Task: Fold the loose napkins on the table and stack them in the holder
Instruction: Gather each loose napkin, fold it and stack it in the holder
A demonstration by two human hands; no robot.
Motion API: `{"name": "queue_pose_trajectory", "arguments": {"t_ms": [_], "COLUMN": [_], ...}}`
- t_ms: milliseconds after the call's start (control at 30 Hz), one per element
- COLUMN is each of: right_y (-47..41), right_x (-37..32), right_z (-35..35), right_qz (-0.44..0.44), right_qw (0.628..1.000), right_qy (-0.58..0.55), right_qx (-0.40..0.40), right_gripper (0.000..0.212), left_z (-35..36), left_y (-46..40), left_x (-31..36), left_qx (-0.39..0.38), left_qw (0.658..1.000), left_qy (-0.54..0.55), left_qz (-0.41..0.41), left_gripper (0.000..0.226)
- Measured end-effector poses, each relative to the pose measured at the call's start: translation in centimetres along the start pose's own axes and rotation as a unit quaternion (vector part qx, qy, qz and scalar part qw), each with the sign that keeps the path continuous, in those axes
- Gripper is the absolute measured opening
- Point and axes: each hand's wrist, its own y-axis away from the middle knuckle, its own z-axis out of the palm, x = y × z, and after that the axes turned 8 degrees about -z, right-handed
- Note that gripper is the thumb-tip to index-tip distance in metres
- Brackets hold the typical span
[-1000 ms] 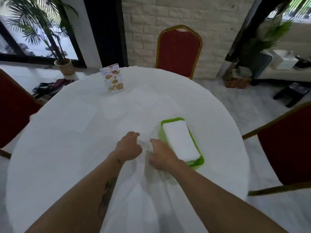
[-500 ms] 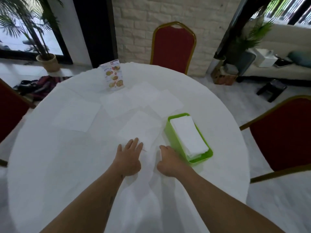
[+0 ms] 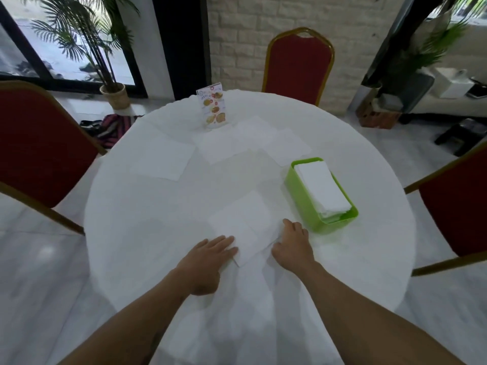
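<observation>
A white napkin [image 3: 243, 225] lies flat on the white tablecloth in front of me. My left hand [image 3: 208, 259] rests palm down at its near left corner, fingers spread and touching the edge. My right hand [image 3: 292, 245] sits at its right edge with the fingertips curled on the paper. Just right of that stands the green holder [image 3: 303, 204] with a stack of folded napkins [image 3: 322, 188] inside. Several loose unfolded napkins lie farther back: one at left [image 3: 164, 160], one in the middle [image 3: 224, 146], one at right [image 3: 286, 146].
A printed menu card [image 3: 213, 106] stands at the far side of the round table [image 3: 126, 233]. Red chairs with gold frames stand at the back [image 3: 297, 64], left [image 3: 39, 143] and right [image 3: 458, 204]. A potted palm [image 3: 110, 85] is beyond.
The napkin now lies spread flat between my hands, which have moved apart. My left hand has opened from a fist to a flat palm. The camera has drawn back from the table.
</observation>
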Motion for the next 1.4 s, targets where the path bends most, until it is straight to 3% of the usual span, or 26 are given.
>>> {"name": "queue_pose_trajectory", "arguments": {"t_ms": [200,433,600,733,867,1167,1400], "right_y": [1.3,2.1,2.5,3.6,4.7,3.9,3.0], "right_x": [-0.8,-2.4,-3.6,-3.6,-3.7,-5.2,-6.0], "right_z": [2.2,1.8,0.9,2.1,2.7,3.2,3.4], "right_qz": [0.056,0.107,-0.05,-0.145,-0.084,0.027,0.091], "right_qw": [0.989,0.935,0.971,0.989,0.986,0.99,0.954], "right_qy": [-0.132,-0.323,-0.206,0.021,-0.001,-0.126,-0.276], "right_qx": [0.042,0.103,0.111,-0.024,-0.145,-0.061,-0.067], "right_gripper": [0.062,0.042,0.027,0.042,0.067,0.055,0.042], "left_z": [1.0,1.5,1.7,1.4,1.1,1.1,0.7], "left_y": [1.9,2.4,3.0,3.2,3.3,3.2,3.4], "left_x": [0.4,1.0,0.0,-0.9,-1.4,1.0,0.9], "left_qx": [-0.004,0.017,0.077,0.098,0.115,0.05,0.016], "left_qw": [1.0,0.999,0.985,0.968,0.951,0.983,0.989], "left_qy": [0.004,0.029,0.128,0.176,0.212,0.128,0.1], "left_qz": [0.011,0.005,-0.088,-0.151,-0.195,-0.121,-0.112], "left_gripper": [0.077,0.072,0.065,0.062,0.062,0.067,0.065]}}
